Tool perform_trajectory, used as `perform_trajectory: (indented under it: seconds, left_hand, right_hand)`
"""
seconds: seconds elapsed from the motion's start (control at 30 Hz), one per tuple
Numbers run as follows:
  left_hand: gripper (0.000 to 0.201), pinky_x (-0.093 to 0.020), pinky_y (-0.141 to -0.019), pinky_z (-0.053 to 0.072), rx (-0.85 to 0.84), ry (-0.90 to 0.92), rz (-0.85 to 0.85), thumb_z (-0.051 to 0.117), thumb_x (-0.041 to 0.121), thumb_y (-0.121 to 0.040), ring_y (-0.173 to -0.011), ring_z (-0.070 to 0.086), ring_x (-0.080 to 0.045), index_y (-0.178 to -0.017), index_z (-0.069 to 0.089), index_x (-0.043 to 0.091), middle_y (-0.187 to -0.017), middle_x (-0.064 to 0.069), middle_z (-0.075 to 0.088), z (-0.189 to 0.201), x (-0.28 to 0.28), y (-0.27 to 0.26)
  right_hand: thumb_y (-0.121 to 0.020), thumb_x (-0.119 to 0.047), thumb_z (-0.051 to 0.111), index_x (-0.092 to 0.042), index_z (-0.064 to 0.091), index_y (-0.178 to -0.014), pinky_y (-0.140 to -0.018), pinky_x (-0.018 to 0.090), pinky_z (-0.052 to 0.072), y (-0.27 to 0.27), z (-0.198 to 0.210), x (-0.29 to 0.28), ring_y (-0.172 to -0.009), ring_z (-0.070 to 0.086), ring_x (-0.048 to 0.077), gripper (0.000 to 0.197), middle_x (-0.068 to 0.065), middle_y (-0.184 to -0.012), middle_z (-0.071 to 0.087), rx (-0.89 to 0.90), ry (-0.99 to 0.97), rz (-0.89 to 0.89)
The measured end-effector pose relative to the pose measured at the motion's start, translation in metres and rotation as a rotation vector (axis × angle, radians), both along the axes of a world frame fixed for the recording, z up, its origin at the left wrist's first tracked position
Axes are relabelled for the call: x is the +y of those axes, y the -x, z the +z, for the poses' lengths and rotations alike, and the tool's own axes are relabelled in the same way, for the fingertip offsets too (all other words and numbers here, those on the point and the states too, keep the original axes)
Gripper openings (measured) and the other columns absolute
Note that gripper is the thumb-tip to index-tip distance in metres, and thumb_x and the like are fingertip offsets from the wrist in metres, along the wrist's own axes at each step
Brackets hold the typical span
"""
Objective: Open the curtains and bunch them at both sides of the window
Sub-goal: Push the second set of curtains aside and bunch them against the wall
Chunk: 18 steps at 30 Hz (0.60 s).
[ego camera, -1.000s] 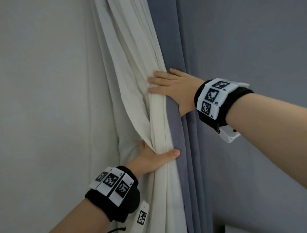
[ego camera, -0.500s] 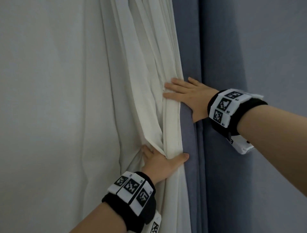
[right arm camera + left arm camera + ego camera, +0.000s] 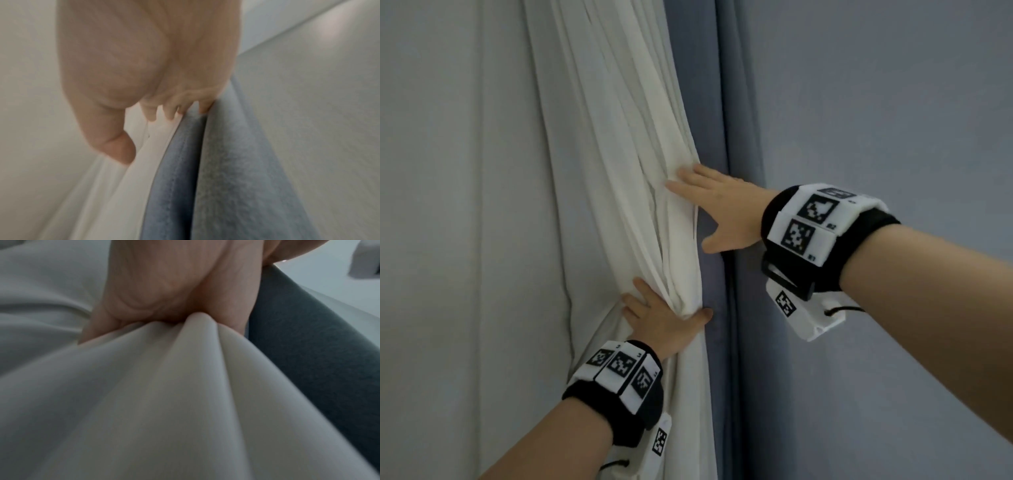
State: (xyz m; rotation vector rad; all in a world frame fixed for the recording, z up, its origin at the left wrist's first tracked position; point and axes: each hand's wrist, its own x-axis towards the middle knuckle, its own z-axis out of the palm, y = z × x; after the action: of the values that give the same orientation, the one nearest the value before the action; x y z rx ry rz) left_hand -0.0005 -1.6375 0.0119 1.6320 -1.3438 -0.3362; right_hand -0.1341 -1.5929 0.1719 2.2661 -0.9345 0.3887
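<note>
- I see a plain pale wall (image 3: 448,240) filling the left of my head view, smooth and unmarked.
- On my right a flat grey-blue surface (image 3: 893,120) runs top to bottom; wall or cloth, I can't tell.
- Light is dim, soft and cool throughout.
- No floor or furniture shows.
</note>
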Motion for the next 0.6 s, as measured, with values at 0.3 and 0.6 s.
perform_trajectory:
  seconds: [0.3,0.6]
  left_hand:
    - [0.131,-0.052,-0.114,0.005,0.023,0.082,0.020,0.067,0.061,-0.063,-0.142,-0.018,-0.032,-0.137,-0.033,0.020,-0.153,-0.016,-0.026,-0.001,0.021,0.014]
    - [0.086,-0.051,-0.099,0.042,-0.079,0.154,-0.049,0.052,0.054,-0.061,-0.119,0.047,-0.039,-0.125,0.043,-0.002,-0.129,-0.030,0.048,-0.005,0.030,0.005]
  right_hand:
    - [-0.065,-0.068,0.067,-0.026,-0.030,-0.144,-0.116,0.054,-0.003,-0.003,-0.012,0.030,-0.145,-0.024,0.029,0.132,0.010,-0.156,-0.028,-0.904,-0.218,0.176]
    - [-0.075,-0.061,0.062,-0.026,-0.019,-0.148,-0.116,0.051,-0.006,-0.098,0.010,0.003,-0.148,-0.011,0.032,0.115,0.009,-0.161,-0.013,-1.363,-0.381,0.282]
